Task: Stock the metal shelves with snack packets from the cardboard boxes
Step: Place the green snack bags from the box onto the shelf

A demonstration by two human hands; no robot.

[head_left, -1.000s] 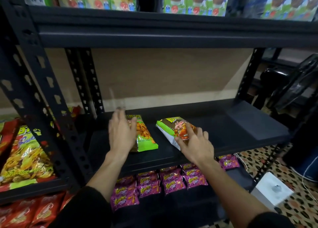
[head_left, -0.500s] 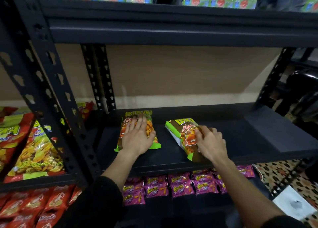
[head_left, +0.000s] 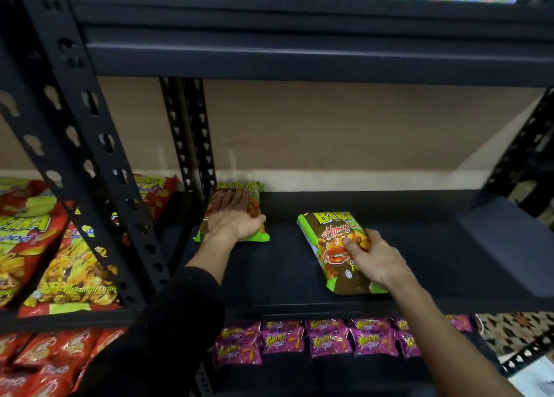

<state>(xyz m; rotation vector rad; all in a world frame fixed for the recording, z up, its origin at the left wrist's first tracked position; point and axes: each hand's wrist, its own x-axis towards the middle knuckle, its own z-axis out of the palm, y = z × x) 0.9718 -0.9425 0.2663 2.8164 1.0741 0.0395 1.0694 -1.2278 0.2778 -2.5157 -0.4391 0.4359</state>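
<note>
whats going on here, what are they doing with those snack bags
A person is stocking a black metal shelf. The left hand rests flat on one green-and-brown snack packet lying in the back left corner. The right hand grips a second green-and-brown packet, lying askew nearer the front edge. Small purple packets line the shelf below, and red-and-yellow bags fill the bay to the left.

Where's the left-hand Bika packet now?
Head view: the left packet lies flat under the left hand, back-left corner of the shelf, beside the rear upright.
</note>
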